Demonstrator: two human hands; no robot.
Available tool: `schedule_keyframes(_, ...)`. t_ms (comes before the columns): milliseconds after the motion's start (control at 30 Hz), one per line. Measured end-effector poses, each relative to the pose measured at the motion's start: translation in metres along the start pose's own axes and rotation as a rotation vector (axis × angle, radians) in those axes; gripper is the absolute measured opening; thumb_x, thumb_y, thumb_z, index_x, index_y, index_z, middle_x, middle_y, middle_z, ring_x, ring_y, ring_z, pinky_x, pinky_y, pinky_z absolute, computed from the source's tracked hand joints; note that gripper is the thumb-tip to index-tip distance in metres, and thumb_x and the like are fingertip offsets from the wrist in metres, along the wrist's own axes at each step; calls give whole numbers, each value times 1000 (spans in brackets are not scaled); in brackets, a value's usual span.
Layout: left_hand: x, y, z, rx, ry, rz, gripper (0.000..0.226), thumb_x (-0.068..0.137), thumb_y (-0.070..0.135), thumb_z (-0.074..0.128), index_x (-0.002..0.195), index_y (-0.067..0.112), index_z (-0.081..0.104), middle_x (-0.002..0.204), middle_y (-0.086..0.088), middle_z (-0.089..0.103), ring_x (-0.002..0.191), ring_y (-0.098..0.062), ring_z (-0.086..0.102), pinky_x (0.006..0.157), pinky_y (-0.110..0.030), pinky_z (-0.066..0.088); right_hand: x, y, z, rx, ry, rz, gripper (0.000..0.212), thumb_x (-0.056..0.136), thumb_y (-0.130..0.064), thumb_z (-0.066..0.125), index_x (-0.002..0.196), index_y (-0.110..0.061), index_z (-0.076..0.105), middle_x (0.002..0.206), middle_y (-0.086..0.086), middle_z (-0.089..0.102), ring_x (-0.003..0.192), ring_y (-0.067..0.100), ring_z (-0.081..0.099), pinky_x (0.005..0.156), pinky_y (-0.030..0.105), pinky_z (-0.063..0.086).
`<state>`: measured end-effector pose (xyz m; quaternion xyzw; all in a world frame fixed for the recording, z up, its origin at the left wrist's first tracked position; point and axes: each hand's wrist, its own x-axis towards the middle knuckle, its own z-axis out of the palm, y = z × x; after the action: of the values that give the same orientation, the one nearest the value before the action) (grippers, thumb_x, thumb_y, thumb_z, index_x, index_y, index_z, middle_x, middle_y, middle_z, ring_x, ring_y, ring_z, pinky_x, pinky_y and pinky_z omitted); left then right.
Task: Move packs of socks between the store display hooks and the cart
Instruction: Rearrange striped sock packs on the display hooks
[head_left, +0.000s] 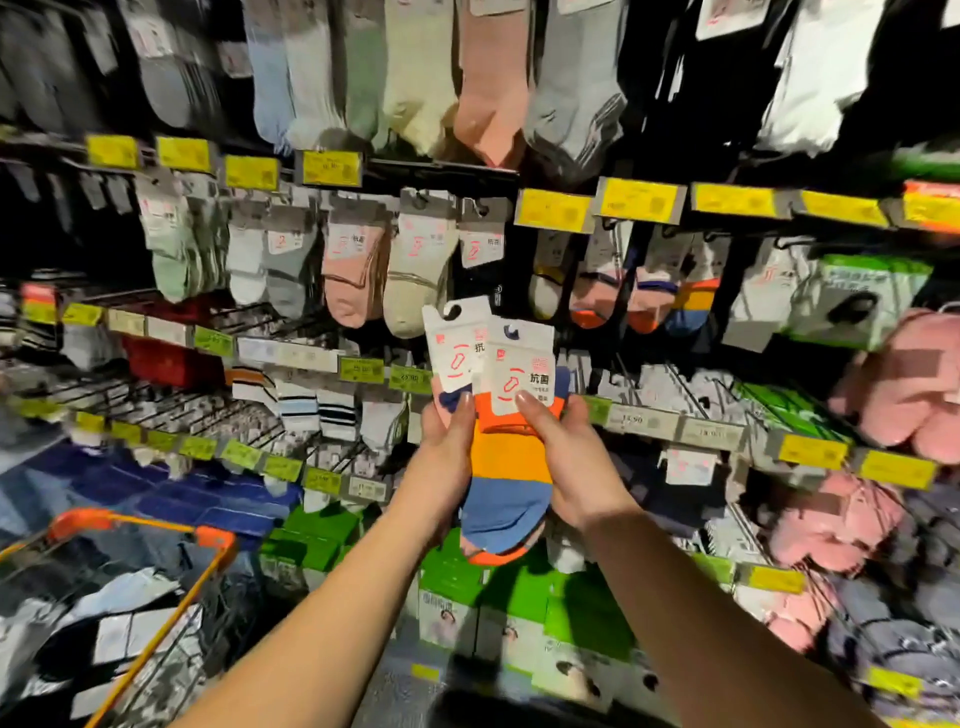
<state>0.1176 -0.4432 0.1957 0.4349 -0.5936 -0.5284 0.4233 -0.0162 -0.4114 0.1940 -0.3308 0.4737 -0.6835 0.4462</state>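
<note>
Two sock packs are held up before the display. The front pack (511, 457) has orange, yellow and blue socks under a white card header. My right hand (569, 457) grips it, thumb on the card. The rear pack (453, 343) sits behind and to the left, its white card showing a hook hole. My left hand (445, 447) holds it, thumb pressed at the card's lower edge. Similar orange and blue packs (647, 296) hang on hooks to the upper right. The cart (156, 597), with orange corners and a yellow rim, stands at lower left with several packs inside.
Rows of sock packs hang on hooks with yellow price tags (553, 210) along the rails. Bare wire hooks (171, 400) jut out at the left. Green boxes (519, 597) are stacked below my hands. Pink plush items (904, 384) hang at the right.
</note>
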Motion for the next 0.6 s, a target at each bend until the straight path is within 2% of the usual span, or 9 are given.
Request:
schedule_keyframes(33,10,-4,1,-29,16,10,30,100,61,38,122,40,40,102,19,61,109,-22,61,92,-38,45,7,1,0,-15,-20,-5,44,94,-25,70,133,-14,51,121,7,72,112,26,69,103,54,51)
schedule_keyframes(100,24,-6,4,-79,14,19,29,96,66,44,114,44,42,113,14,65,113,-21,63,102,-44,47,19,-1,0,-20,-66,-9,41,96,-26,67,134,-15,56,122,7,72,114,26,69,104,52,50)
schedule_keyframes(200,43,0,11,-156,34,27,37,99,55,48,128,33,40,124,3,64,108,-17,62,83,-27,53,40,-7,-3,13,-111,-1,31,99,-23,62,129,-14,62,120,9,73,112,28,70,102,50,52)
schedule_keyframes(267,56,9,16,-150,59,47,49,100,49,49,140,24,36,125,4,60,108,-15,60,71,-22,48,54,-15,-4,35,-140,-2,23,100,-20,59,120,-15,67,116,9,74,108,27,71,94,43,56)
schedule_keyframes(333,71,14,19,-104,92,68,53,99,49,51,142,21,38,120,7,58,107,-13,59,73,-24,46,68,-21,-7,60,-172,8,19,100,-18,57,115,-16,69,113,9,75,103,25,73,84,36,59)
schedule_keyframes(433,88,17,25,-148,57,113,46,99,42,53,140,21,49,109,15,65,89,3,66,70,-7,50,89,-30,-13,80,-211,37,25,100,-20,57,121,-13,67,116,12,74,105,27,72,84,37,59)
schedule_keyframes(467,92,17,27,-191,27,107,45,98,43,55,138,22,53,110,14,70,90,2,69,79,-14,55,95,-32,-15,79,-221,47,28,99,-21,57,125,-12,65,119,13,73,107,29,71,87,40,59)
schedule_keyframes(533,101,17,30,-284,-17,51,46,93,47,60,133,24,59,116,3,74,104,-14,72,99,-43,55,105,-35,-20,68,-241,66,31,100,-22,56,128,-11,62,120,13,72,107,29,71,88,41,58)
schedule_keyframes(600,108,15,29,-371,-53,18,46,91,41,65,132,21,61,121,-5,73,112,-25,70,105,-55,48,114,-36,-23,54,-263,83,28,100,-21,55,125,-12,63,118,13,73,104,28,71,87,39,59)
